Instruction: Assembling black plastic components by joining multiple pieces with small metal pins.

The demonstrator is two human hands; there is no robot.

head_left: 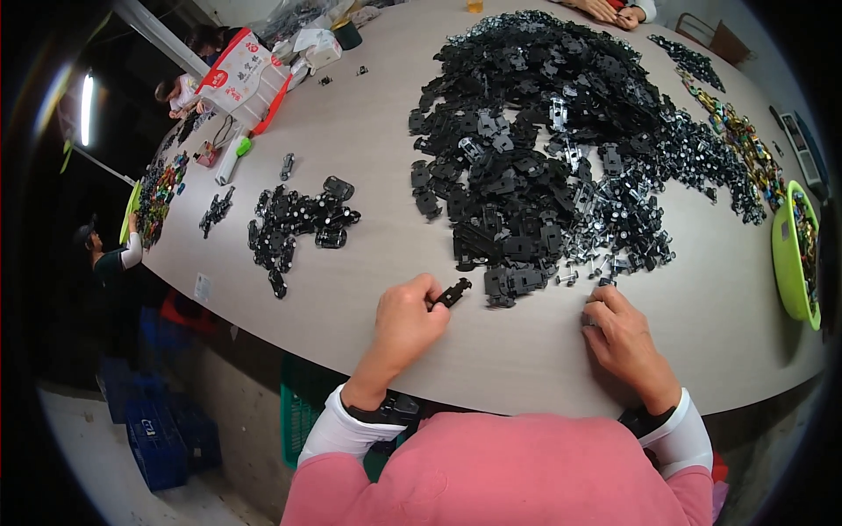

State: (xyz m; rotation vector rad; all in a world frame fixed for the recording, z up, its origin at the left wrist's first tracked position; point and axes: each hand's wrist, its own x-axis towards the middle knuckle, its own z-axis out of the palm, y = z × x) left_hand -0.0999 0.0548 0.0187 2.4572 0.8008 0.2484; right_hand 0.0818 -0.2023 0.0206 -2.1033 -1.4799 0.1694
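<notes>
In the fingers of my left hand [409, 317] is a black plastic toy car chassis [453, 293], its free end pointing away to the right. My right hand [624, 333] is closed, fingertips down at the near edge of a pile of small wheel axles [624, 219]. Whatever lies between those fingertips is mostly hidden; a dark bit [607, 281] shows just past them. Between my hands, slightly farther off, is the near end of a big heap of black chassis parts [535, 96].
Black car pieces [298, 219] lie in a cluster at left. A green basin [794, 254] of colourful parts stands at the right edge. Farther left are a white-and-red box [241, 83] and colourful parts [162, 197]. Other people sit around the table [368, 131]; blue crates [158, 438] stand below.
</notes>
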